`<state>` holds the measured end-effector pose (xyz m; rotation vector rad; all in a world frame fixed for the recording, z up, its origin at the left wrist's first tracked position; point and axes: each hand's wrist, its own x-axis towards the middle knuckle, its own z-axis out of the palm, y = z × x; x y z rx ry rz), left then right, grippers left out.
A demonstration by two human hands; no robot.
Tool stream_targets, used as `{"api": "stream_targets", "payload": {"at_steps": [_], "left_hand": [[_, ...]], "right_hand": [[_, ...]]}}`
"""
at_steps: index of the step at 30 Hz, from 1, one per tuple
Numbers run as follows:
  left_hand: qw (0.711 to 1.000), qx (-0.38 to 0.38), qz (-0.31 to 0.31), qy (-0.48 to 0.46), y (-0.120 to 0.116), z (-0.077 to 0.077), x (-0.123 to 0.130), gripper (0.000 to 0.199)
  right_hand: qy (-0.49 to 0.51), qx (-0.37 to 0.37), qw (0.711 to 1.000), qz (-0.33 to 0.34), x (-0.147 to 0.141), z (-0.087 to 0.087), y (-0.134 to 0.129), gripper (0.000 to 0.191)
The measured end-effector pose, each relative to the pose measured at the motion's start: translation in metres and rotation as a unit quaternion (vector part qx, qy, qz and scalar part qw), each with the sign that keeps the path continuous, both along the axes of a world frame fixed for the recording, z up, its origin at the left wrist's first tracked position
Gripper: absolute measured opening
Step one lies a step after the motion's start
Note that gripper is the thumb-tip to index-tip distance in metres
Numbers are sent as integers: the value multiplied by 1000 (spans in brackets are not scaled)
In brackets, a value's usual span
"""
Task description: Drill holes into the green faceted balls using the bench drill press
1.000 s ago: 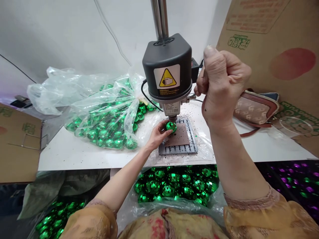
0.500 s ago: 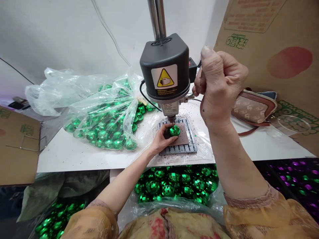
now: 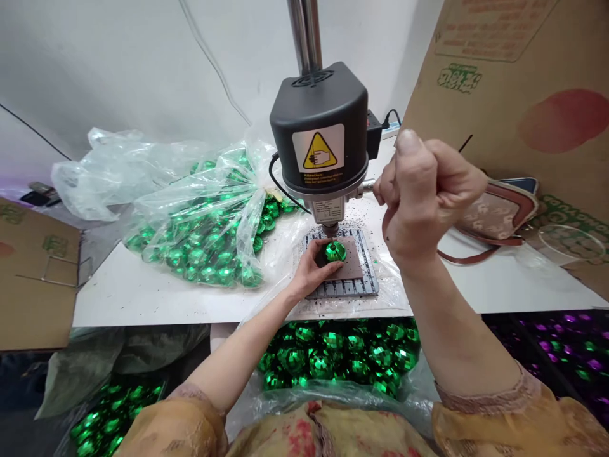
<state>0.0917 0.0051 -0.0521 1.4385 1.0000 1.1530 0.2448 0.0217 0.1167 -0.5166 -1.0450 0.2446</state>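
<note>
A shiny green faceted ball (image 3: 335,251) sits on a brown pad (image 3: 353,266) on the slotted metal base plate (image 3: 368,273) of a drill press (image 3: 320,136). My left hand (image 3: 316,261) grips the ball from its left side, thumb in front and fingers behind. The drill chuck (image 3: 330,230) is just above the ball; I cannot make out whether the bit touches it. To the right of the drill head, my right hand (image 3: 425,193) is closed in a fist around the press's feed handle, which the fingers mostly hide.
Left on the white table (image 3: 157,301) lies a clear plastic bag (image 3: 200,235) of green balls. More green balls (image 3: 333,355) fill a plastic-lined container before me. Cardboard boxes (image 3: 499,101) flank the table. A small purse (image 3: 499,212) and clear cup (image 3: 571,244) are at right. Dark shavings lie around the base.
My right fist has come down and slightly to the right, uncovering a plug behind the drill head. The left hand still holds the ball in place. The view has shifted a little.
</note>
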Motion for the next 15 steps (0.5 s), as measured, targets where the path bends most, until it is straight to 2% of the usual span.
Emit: {"api": "stream_targets", "payload": {"at_steps": [5, 11, 15], "left_hand": [[1000, 1, 2, -3, -1, 0, 1, 59], [1000, -3, 8, -7, -1, 0, 1, 60], [1000, -5, 2, -15, -1, -1, 1, 59]], "right_hand": [[24, 60, 998, 14, -2, -17, -3, 56], [33, 98, 995, 10, -2, -23, 0, 52], [20, 99, 995, 8, 0, -32, 1, 56]]}}
